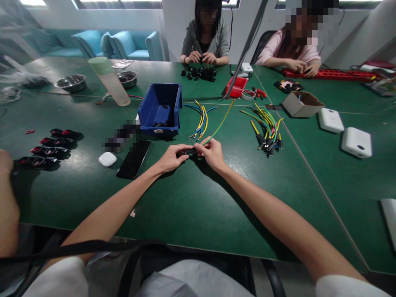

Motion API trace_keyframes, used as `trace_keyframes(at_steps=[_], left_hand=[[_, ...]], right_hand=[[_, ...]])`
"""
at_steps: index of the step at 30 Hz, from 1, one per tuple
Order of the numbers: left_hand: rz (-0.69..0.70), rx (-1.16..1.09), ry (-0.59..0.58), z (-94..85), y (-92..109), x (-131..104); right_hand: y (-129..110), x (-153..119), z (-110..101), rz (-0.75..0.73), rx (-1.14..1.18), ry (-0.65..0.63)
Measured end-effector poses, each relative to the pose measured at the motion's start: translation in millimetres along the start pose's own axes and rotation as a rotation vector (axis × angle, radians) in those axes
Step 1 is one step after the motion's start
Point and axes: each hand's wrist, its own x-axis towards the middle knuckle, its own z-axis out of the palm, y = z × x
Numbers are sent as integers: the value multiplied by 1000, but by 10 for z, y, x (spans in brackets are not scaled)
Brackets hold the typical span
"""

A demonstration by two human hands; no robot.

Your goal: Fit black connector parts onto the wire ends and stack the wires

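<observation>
My left hand [173,158] pinches a small black sleeve-like piece [190,152] over the green table. Meeting it there, my right hand [212,153] has its fingers closed on a yellow-green wire [223,119], whose free end rises to the upper right. Where wire and black piece meet, fingertips cover the join, so I cannot tell if one is inside the other. Just beyond my hands lies a loose bunch of blue and yellow wires [203,119] with metal lugs. To the right is a bigger pile of wires [268,130] with black-covered ends and ring lugs.
A blue bin [159,131] with black pieces stands beyond my left hand, near a phone [134,160] and white earbud case [107,159]. A bottle [109,82], red bin [236,87], cardboard box [301,106] and white boxes [356,142] stand around. Two people work across the table.
</observation>
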Motion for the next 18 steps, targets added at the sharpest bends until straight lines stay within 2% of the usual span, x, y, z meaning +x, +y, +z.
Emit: trace_keyframes(at_steps=[6, 18], left_hand=[[36, -1, -12, -6, -36, 7], [3, 6, -5, -3, 1, 6]], right_hand=[[15, 5, -3, -3, 1, -9], [9, 1, -10, 2, -40, -25]])
